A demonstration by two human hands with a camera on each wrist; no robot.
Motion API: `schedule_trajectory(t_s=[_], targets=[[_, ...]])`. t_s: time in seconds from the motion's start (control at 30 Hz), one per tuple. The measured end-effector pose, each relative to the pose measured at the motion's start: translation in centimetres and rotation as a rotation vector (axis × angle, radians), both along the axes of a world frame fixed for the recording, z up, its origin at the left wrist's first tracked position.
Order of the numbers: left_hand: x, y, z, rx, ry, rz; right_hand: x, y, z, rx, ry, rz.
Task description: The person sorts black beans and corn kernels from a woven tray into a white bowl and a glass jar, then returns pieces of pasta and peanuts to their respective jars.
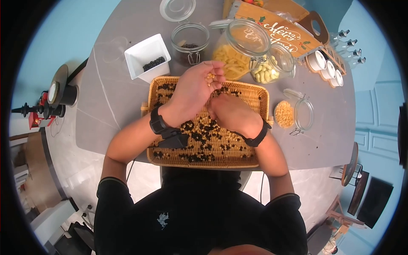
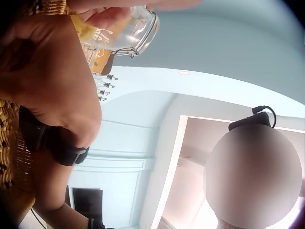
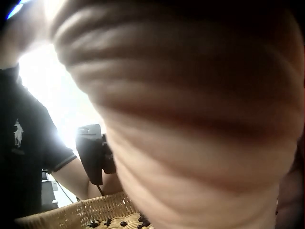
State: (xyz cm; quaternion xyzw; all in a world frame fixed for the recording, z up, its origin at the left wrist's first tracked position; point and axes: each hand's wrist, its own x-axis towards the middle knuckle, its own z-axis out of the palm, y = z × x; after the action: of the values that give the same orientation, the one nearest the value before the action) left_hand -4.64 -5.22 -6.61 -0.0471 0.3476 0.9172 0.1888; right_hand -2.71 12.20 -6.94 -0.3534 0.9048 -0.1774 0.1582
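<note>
A wicker basket holds mixed black beans and yellow corn kernels, spread over its woven bottom. Over its far side my left hand is turned palm up and cupped, holding several corn kernels by its fingers. My right hand reaches down into the basket just beside it, knuckles up; its fingertips are hidden, so I cannot tell whether they pinch anything. In the left wrist view the right hand bends over the basket. A blurred close-up of the right hand fills most of the right wrist view.
Behind the basket stand a white container with black beans, a dark-filled glass jar, a big pasta jar and a smaller jar of pale shell-like pieces. An opened jar of yellow kernels is at right. A wooden crate stands farther back.
</note>
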Motion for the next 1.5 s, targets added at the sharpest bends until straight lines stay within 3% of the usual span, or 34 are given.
schedule_trajectory(t_s=[0.2, 0.4, 0.7, 0.8, 0.9, 1.0, 1.1, 1.3, 1.4, 1.5], targets=[[-0.1, -0.4, 0.0, 0.004, -0.009, -0.004, -0.3, -0.1, 1.4, 0.035, -0.064, 0.032], [-0.1, -0.4, -0.2, -0.013, 0.0, -0.012, 0.4, -0.4, 0.3, 0.051, 0.078, -0.031], [-0.1, -0.4, 0.0, 0.002, -0.015, -0.04, -0.1, -0.7, 1.3, 0.195, 0.1, 0.061], [0.0, -0.5, -0.2, 0.007, -0.002, -0.054, -0.6, -0.3, 0.0, 0.088, 0.065, -0.026], [-0.1, -0.5, -0.4, 0.014, 0.017, -0.044, -2.4, 1.1, 0.2, -0.037, -0.157, 0.09], [-0.1, -0.3, -0.5, 0.008, 0.034, -0.008, -3.3, 1.9, 2.2, -0.21, -0.198, 0.113], [0.2, 0.0, -0.4, -0.002, 0.037, 0.02, -2.9, 1.4, 5.7, -0.282, -0.08, 0.053], [0.0, -0.1, -0.7, 0.09, 0.006, -0.07, -2.2, 1.1, 7.8, -0.474, 0.067, -0.026], [-0.5, 0.1, -1.4, 0.169, -0.051, -0.123, -1.6, 0.7, 8.3, -0.509, 0.218, -0.036], [-0.3, 0.3, -1.1, 0.171, -0.083, -0.096, -1.0, 2.0, 9.4, -0.449, 0.198, -0.073]])
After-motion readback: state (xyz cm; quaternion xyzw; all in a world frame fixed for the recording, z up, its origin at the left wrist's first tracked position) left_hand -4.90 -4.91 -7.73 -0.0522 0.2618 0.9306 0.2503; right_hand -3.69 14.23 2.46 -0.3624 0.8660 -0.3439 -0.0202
